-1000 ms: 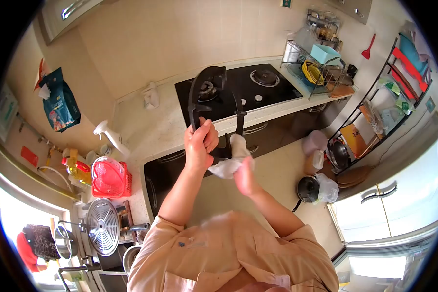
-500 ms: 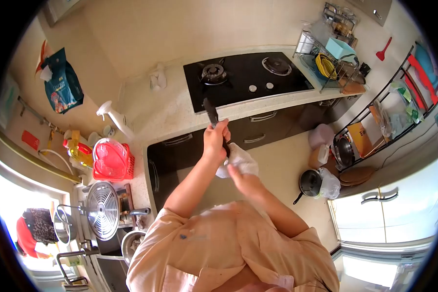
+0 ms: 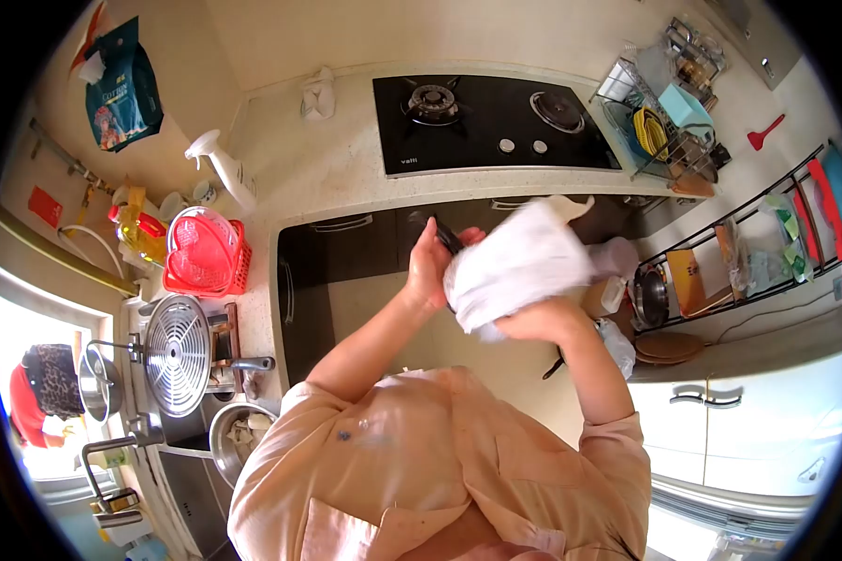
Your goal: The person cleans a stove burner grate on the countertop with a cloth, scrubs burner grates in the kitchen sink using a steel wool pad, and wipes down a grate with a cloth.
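Observation:
My left hand, in the middle of the view, is closed round a long black utensil. The cloth covers much of that utensil, and its kind I cannot tell. A white cloth, smeared by motion, spreads out beside it and overlaps the left fingers. Gripping the cloth's lower edge is my right hand. Both hands are held out in front of my body, over the floor and short of the counter.
A black gas stove sits on the counter. Along the left stand a spray bottle, a red basket and a round steel rack by the sink. Wall racks line the right. Outside the window, a person's red sleeve shows.
The cloth has swung up and right, opening out from a bunch round the utensil. My right hand has moved right with it. The utensil's upper end is lower, and the view has shifted.

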{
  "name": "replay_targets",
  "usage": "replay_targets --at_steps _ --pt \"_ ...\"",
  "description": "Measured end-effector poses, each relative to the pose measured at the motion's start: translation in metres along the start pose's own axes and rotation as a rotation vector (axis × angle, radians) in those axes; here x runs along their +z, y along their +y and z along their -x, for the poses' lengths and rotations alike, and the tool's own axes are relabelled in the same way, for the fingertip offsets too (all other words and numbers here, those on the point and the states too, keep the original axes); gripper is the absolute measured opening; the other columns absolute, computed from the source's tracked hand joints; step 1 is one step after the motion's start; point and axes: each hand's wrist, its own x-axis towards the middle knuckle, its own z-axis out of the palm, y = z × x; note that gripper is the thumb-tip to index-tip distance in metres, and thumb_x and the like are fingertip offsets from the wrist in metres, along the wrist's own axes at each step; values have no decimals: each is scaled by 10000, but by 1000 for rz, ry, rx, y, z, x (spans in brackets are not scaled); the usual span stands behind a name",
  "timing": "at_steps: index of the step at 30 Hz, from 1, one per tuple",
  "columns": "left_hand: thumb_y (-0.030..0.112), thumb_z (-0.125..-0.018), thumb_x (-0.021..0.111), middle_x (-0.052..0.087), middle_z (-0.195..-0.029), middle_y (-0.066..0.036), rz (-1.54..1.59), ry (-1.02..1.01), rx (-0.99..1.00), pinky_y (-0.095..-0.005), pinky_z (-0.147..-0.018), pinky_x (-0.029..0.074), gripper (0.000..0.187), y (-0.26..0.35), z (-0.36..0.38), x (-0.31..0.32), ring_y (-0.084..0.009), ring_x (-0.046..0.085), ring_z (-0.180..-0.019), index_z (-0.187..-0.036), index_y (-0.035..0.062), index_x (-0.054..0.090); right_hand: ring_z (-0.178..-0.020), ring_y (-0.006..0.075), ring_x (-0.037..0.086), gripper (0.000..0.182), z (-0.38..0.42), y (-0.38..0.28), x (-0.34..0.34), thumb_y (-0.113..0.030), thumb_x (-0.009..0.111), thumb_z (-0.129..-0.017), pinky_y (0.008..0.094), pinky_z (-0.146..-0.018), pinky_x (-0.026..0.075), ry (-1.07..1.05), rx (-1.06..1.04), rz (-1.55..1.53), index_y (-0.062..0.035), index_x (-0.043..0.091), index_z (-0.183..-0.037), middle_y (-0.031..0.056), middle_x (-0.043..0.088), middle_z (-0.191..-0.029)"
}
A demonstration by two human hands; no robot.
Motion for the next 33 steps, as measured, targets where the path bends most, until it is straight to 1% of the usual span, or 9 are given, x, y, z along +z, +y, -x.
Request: replay_targets --at_steps 1,8,12,16,19,23,27,28,33 --pt "541 -898 340 540 -1165 -172 -7 -14 28 -426 -967 378 628 -2 8 9 -308 509 -1085 -1158 -10 490 -1143 348 460 465 -4 6 -11 -159 604 -786 404 -945 397 -215 130 -177 -61 487 -1225 170 439 -1280" --pt "542 -889 422 599 -951 -90 297 -449 -128 -343 -784 471 528 -44 -44 -82 -206 564 -878 -1124 86 548 -1152 276 458 410 -5 53 102 -134 470 -923 344 -967 369 546 270 -323 -37 338 -1298 163 447 -1212" --pt "482 -868 506 605 -906 -102 -730 392 25 -304 -764 463 502 -61 -23 -22 -191 569 -858 -1151 67 519 -1117 230 483 404 -10 41 120 -220 361 -978 327 -943 387 634 252 -863 -34 288 -1330 114 462 -1243" --pt "340 -846 611 601 -990 -165 -1807 290 158 -280 -705 474 505 -47 -16 -26 -163 579 -858 -1208 15 480 -1015 170 524 305 -16 51 129 -197 390 -970 285 -850 438 827 606 -1277 -15 399 -1214 104 514 -1143" --pt "336 -874 574 617 -1013 -152 -1504 -65 78 -278 -714 478 447 -1 0 -32 -174 599 -885 -1160 -5 523 -925 124 536 263 3 75 126 -195 395 -967 257 -782 446 724 514 -1136 4 486 -1112 81 575 -1021" --pt "338 -873 577 628 -993 -181 -1258 408 589 -323 -772 483 451 22 0 -114 -238 617 -897 -1123 -36 536 -817 102 549 260 33 59 99 -200 400 -965 244 -734 446 683 583 -1129 7 546 -1023 66 609 -915" --pt "620 -885 330 636 -989 -148 -524 106 -211 -268 -814 461 691 7 18 -133 -206 616 -896 -1119 15 567 -879 126 584 299 50 56 87 -232 406 -966 260 -772 470 794 593 -1307 14 548 -1057 68 623 -979" --pt "709 -848 211 618 -719 -93 -388 117 -289 -229 -642 450 823 0 24 -120 -156 588 -663 -1030 9 603 -888 129 584 297 51 57 86 -227 401 -967 261 -779 470 805 598 -1334 13 543 -1070 71 621 -992" --pt "659 -876 261 248 -425 35 -620 20 -114 -254 -414 210 775 10 27 -95 -95 200 -377 -830 -26 621 -996 185 568 355 78 97 96 -236 405 -961 317 -860 460 770 488 -1214 10 462 -1211 105 571 -1125"
